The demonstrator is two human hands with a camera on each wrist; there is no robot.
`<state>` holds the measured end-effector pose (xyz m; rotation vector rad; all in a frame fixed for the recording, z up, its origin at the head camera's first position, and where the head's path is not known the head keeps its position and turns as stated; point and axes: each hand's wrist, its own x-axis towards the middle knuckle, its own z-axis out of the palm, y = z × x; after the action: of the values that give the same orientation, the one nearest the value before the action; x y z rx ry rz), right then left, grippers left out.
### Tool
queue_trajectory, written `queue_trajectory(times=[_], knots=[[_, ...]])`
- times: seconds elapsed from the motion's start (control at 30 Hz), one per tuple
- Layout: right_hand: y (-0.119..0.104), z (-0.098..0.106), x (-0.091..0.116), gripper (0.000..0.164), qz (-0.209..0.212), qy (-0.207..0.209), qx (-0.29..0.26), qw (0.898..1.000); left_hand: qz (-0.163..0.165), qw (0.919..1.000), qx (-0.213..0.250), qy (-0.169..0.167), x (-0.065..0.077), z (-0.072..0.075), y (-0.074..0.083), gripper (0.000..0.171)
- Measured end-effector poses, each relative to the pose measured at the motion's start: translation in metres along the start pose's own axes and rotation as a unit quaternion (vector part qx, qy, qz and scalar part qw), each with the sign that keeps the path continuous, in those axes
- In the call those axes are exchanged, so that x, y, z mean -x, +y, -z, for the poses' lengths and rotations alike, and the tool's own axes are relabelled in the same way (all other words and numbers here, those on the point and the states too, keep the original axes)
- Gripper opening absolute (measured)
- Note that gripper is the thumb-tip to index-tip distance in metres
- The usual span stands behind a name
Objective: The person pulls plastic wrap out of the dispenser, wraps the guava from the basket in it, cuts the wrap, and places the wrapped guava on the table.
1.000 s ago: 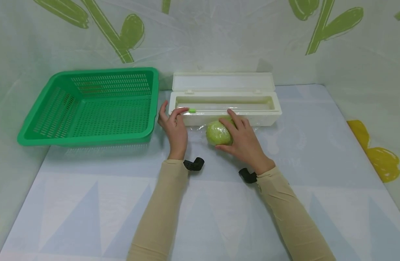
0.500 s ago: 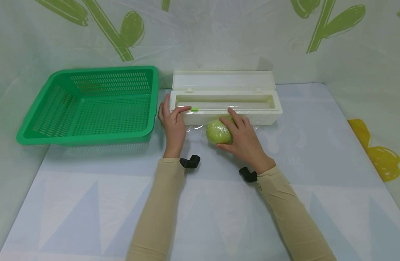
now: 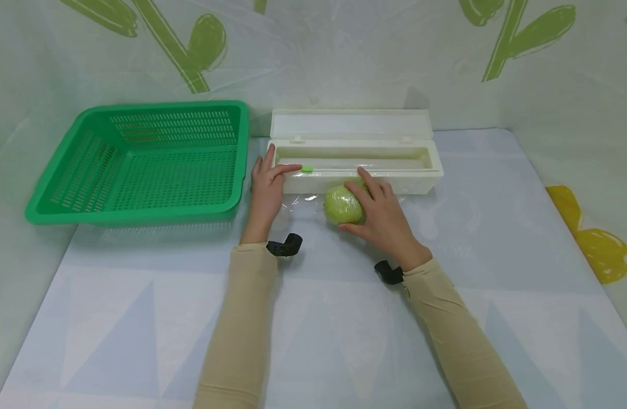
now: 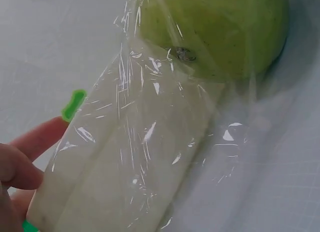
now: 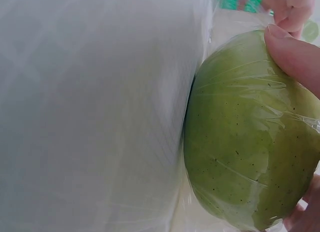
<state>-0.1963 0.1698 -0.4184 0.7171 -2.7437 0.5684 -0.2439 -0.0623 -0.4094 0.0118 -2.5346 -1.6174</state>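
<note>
Green fruit (image 3: 341, 205), wrapped in clear film (image 4: 145, 137), sits on the pale table (image 3: 324, 341), just in front of a long white box (image 3: 416, 184). Nearest are a beige left sleeve (image 3: 237, 324) and a matching right sleeve (image 3: 459, 335) — each with a small black wrist piece (image 3: 388, 273) at its cuff. The table's near part is printed with light blue triangles.

Farther on, the right hand (image 3: 382, 221) holds the fruit, its thumb on the near side and fingers curved round the far side, one fingertip at the box's front edge. The left hand (image 3: 266, 190) is fairly loose: one finger reaches out straight to touch a bright green slider (image 3: 306, 168) on that same edge, while other fingers lie at the box's left end. Film runs from the fruit over the box's front, creased and shiny.

Behind the box's long trough stands its raised lid (image 3: 349, 124). To the left is a green slotted basket (image 3: 139, 216), close by the left hand. Farthest back hangs a pale backdrop (image 3: 354, 57) — printed with green stems and leaves.
</note>
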Motion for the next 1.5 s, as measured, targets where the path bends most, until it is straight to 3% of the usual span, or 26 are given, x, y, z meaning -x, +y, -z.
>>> queue_trajectory(times=[0.17,0.37,0.5,0.67,0.8,0.9,1.1,1.27,1.5], knots=[[0.0,-0.001,0.001,0.082,-0.004,-0.004,-0.003,1.0,0.009,0.9999,0.013,-0.001,0.0,0.004,-0.001,0.037],[0.0,-0.001,0.001,0.083,-0.006,-0.003,0.0,1.0,0.003,0.9991,0.022,0.037,0.002,0.004,0.001,0.037],[0.001,0.0,0.001,0.083,-0.007,-0.005,0.002,1.0,-0.044,0.9954,-0.036,0.076,0.004,-0.001,0.007,0.031],[0.001,0.0,0.001,0.083,-0.006,-0.001,0.005,1.0,-0.138,0.9772,-0.122,0.105,0.009,-0.015,0.018,0.023],[0.002,-0.001,0.002,0.084,-0.004,0.004,0.005,1.0,-0.215,0.9628,-0.115,0.116,0.015,-0.028,0.026,0.024],[0.002,-0.002,0.002,0.084,0.0,0.005,0.006,1.0,-0.238,0.9593,-0.092,0.122,0.018,-0.037,0.029,0.028],[0.003,-0.005,0.001,0.084,0.002,0.005,0.004,1.0,-0.191,0.9644,-0.126,0.133,0.021,-0.042,0.022,0.034],[0.004,-0.005,0.001,0.085,0.005,0.006,0.007,1.0,-0.166,0.9631,-0.164,0.135,0.018,-0.042,0.016,0.036],[0.005,-0.003,0.001,0.084,0.012,0.013,0.006,1.0,-0.166,0.9466,-0.25,0.118,0.018,-0.046,0.016,0.035]])
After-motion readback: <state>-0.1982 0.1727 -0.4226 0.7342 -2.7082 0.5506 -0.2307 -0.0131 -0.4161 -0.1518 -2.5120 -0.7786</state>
